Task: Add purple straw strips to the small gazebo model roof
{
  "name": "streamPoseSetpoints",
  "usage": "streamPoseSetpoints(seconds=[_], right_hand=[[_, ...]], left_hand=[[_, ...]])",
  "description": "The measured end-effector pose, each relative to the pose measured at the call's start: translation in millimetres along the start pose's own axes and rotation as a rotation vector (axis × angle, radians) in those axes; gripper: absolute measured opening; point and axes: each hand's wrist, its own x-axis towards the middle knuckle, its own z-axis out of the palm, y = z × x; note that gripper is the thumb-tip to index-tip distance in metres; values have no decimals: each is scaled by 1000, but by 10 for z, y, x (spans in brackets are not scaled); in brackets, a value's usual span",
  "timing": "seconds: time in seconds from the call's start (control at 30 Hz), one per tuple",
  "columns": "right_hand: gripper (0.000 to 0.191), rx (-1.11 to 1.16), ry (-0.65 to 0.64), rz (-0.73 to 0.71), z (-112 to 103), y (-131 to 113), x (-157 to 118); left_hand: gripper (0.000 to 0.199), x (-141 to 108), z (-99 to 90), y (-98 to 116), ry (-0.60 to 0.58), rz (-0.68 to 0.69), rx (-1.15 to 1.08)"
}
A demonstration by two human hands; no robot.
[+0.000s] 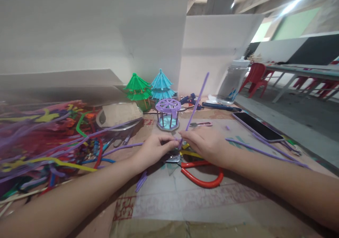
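Observation:
My left hand pinches a purple pipe cleaner near the middle of the table. Close beside it, my right hand is closed on the same area, where a purple pipe cleaner rises up and to the right. Below my fingers lie pliers with red handles and a small metal piece. Just beyond my hands stands a small purple pavilion frame with dark posts and a light blue floor. Behind it are a green tiered roof model and a blue one.
Many coloured pipe cleaners are heaped at the left, beside a round tray. Small scissors, a phone, a water bottle and a glue gun lie or stand toward the right and back.

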Motion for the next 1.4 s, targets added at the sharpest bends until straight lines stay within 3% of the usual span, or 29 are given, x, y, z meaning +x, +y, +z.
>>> streamPoseSetpoints(seconds=[0.13, 0.23, 0.37, 0.47, 0.57, 0.8, 1.0, 1.17, 1.4], right_hand=[[27, 137, -57, 60, -56, -101, 36], [19, 374, -43, 270, -112, -185, 66], [18, 889, 86, 625, -98, -257, 114], [22, 1190, 75, 754, -20, -280, 144], [32, 1350, 27, 799, 39, -277, 163], [14, 1320, -86, 779, -7, -249, 189], [15, 1284, -21, 818, 63, -214, 167], [16, 1320, -13, 849, 84, -188, 175], [17, 1350, -65, 858, 73, -186, 188]], left_hand=[[25, -8, 13, -9, -60, 54, 37], [27, -22, 8, 25, -66, 35, 25], [31, -44, 11, 50, -74, -4, -47], [31, -49, 14, 46, -70, 4, -29], [31, -47, 11, 45, -49, 1, 1], [30, -49, 16, 41, -52, 9, 57], [34, -2, -4, -21, -130, -8, -103], [34, 45, -27, -73, -197, -100, -234], [36, 35, -45, -20, -190, -148, -132]])
